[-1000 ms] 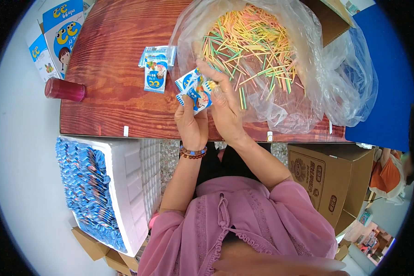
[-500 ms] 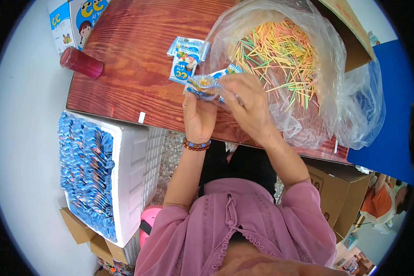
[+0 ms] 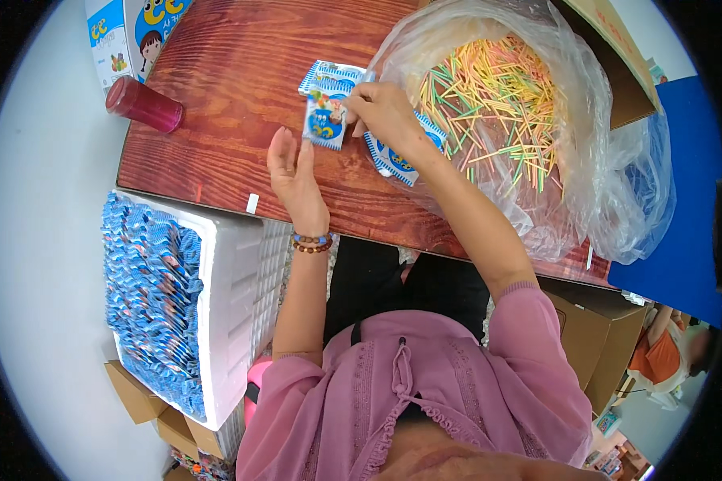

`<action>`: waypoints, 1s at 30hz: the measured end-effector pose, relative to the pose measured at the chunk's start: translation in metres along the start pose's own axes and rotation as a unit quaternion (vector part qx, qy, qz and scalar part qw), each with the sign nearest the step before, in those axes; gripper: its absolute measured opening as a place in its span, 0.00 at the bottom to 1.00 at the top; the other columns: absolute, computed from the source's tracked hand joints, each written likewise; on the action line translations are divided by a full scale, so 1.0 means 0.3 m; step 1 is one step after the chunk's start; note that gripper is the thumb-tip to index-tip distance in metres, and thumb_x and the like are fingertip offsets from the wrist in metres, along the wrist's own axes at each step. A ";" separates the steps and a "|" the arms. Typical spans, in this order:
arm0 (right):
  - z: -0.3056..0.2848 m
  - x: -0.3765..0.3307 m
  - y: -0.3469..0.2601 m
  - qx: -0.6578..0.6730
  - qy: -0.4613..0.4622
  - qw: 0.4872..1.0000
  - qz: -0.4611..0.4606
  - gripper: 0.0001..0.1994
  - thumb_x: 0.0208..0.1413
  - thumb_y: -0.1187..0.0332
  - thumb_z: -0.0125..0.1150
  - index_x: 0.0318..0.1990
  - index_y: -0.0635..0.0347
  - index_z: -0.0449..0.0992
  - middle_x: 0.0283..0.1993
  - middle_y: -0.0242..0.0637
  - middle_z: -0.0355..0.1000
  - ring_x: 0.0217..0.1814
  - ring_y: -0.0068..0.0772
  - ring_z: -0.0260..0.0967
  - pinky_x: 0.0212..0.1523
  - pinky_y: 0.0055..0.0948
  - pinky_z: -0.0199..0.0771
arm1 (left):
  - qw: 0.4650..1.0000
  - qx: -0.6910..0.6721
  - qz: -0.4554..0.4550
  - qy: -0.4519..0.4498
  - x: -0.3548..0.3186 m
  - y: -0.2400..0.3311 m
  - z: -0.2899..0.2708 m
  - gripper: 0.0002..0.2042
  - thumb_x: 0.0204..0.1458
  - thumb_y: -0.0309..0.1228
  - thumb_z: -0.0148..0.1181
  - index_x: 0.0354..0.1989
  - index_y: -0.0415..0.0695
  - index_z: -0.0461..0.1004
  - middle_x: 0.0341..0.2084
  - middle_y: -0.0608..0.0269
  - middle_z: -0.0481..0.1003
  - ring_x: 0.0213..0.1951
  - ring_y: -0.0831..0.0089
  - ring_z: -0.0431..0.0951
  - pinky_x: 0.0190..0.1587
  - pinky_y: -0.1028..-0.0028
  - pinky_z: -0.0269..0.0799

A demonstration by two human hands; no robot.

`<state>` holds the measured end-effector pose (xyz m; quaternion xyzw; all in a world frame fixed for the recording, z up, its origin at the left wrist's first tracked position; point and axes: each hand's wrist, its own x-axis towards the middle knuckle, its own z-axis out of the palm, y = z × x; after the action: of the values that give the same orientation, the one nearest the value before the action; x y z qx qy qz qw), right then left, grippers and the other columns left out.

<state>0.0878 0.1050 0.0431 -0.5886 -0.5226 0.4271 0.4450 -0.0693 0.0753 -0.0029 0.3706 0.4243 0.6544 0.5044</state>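
My right hand [image 3: 383, 108] pinches the edge of a small blue-and-white packet [image 3: 326, 122] and holds it on a little pile of like packets [image 3: 329, 78] on the red-brown wooden table [image 3: 233, 104]. My left hand [image 3: 293, 170] hovers flat just left of and below that pile, fingers apart and holding nothing; a bead bracelet is on its wrist. Another blue-and-white packet [image 3: 399, 159] lies under my right wrist, at the edge of a clear plastic bag [image 3: 537, 208] full of thin coloured sticks [image 3: 497, 96].
A dark red cup [image 3: 146, 105] stands at the table's left, with printed blue cartons [image 3: 128, 32] behind it. A white foam box [image 3: 241, 305] packed with blue packets [image 3: 156, 305] sits below the table edge. Cardboard boxes [image 3: 598, 353] and another person [image 3: 658, 357] are at lower right.
Both hands held the packet together before. Now my right hand has carried it left onto the pile, and my left hand has let go and opened beside it.
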 end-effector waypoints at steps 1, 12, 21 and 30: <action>0.001 0.022 0.025 -0.006 0.004 1.000 0.025 0.11 0.55 0.68 0.55 0.27 0.68 0.75 0.24 0.36 0.75 0.20 0.24 0.73 0.20 0.21 0.66 | 0.999 0.041 0.004 -0.012 -0.010 0.009 0.004 0.17 0.55 0.25 0.57 0.53 0.37 0.68 0.56 0.56 0.64 0.56 0.70 0.64 0.56 0.69 0.63; -0.209 -0.141 0.054 -0.201 0.160 0.964 -0.068 0.13 0.55 0.64 0.56 0.40 0.65 0.77 0.27 0.38 0.75 0.29 0.29 0.74 0.30 0.27 0.72 | 0.821 0.525 0.134 -0.181 -0.149 0.003 0.137 0.21 0.41 0.41 0.69 0.42 0.47 0.72 0.40 0.60 0.68 0.48 0.59 0.63 0.48 0.58 0.54; -0.305 -0.300 0.119 -0.275 0.128 0.951 -0.054 0.16 0.51 0.63 0.62 0.45 0.62 0.76 0.41 0.38 0.73 0.41 0.35 0.71 0.43 0.30 0.69 | 0.803 0.545 0.166 -0.176 -0.146 -0.069 0.151 0.16 0.38 0.37 0.71 0.31 0.45 0.73 0.39 0.62 0.66 0.47 0.59 0.62 0.45 0.58 0.53; -0.302 -0.342 0.141 0.086 0.037 0.996 -0.005 0.12 0.54 0.76 0.59 0.47 0.62 0.72 0.41 0.30 0.72 0.42 0.16 0.68 0.44 0.20 0.69 | 0.961 0.097 -0.115 -0.232 -0.154 -0.009 0.158 0.10 0.48 0.28 0.66 0.36 0.38 0.73 0.36 0.66 0.74 0.39 0.78 0.72 0.40 0.74 0.68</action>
<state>0.1764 -0.0065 0.0275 -0.5608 -0.4706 0.4461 0.5148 -0.0151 0.0393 0.0092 0.5077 0.3970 0.4436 0.6228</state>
